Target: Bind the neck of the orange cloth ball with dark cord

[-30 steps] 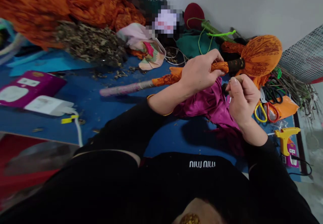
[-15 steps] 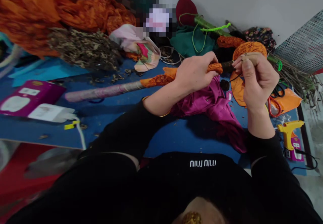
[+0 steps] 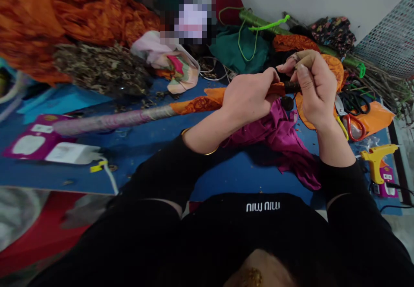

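At 2 o'clock in my view, just above the purple cloth (image 3: 274,137), my left hand (image 3: 249,94) is wrapped around the rod (image 3: 136,118), thumb and fingers closed over its orange wrap (image 3: 199,102). The rod slants across me, its bare-taped end out at 9 o'clock, over the box (image 3: 26,145) — whether the two touch, I can't tell. Its other end runs toward 2 o'clock, past a dark band (image 3: 292,87) to the orange bundle (image 3: 336,68), partly hidden behind my right hand (image 3: 315,86). That hand is half curled at the band, thumb and fingers drawn in close; what they pinch, if anything, is too small to make out. A dark ball (image 3: 287,103) sits just below the band, at about its 7 o'clock.

I judge the step in hand to be binding the neck below the bundle, partly done by the look of the band. The next move calls for my left hand to hold the rod firm and keep it from rolling, while the right works around the band with an even pull — slack there could let the wrap slip. The scissors (image 3: 355,127) lie within easy reach at 3 o'clock, the glue gun (image 3: 376,160) just beyond toward 4.
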`<state>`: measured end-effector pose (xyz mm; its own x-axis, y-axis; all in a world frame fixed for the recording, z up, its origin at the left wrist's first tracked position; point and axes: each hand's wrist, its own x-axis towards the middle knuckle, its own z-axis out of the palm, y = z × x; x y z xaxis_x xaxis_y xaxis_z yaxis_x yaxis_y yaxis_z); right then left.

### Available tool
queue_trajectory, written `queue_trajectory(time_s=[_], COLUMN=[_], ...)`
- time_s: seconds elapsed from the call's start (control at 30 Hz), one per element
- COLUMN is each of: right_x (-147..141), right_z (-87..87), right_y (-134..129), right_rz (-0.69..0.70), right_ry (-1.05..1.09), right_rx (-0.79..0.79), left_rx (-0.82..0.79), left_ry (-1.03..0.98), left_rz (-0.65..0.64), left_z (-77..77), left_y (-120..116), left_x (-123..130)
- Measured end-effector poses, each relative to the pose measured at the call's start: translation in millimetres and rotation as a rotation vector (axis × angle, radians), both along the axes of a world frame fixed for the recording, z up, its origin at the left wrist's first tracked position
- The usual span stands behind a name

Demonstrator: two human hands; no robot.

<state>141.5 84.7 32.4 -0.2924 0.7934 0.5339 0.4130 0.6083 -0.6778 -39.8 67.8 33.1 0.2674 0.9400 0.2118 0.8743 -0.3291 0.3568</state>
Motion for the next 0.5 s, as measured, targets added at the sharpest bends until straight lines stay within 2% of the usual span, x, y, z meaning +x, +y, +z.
queue_trajectory(time_s=[0.1,0.27,0.4,0.5], right_x=[-1.9,-4.1,-4.5,-4.6], right_z=[-1.1,-5.4,-4.2,-4.1], right_y=[2.2,4.6,3.0,2.2], right_rz=[0.051,-0.055,-0.062,-0.078], right_ry=[0.019,0.015,0.017,0.030], right_rx=[0.017,-0.072,-0.101,-0.120], left_rx=[0.048,0.138,0.145,0.144], left_ry=[0.026,-0.031,-0.010,0.103], left_rz=[-0.003,-0.039,-0.056,-0.075], left_z=[-6.4,-16.0,-10.8,-4.9], left_y=[-2.0,-3.1,-5.4,-7.9], left_x=[0.8,0.0,3.4,6.9])
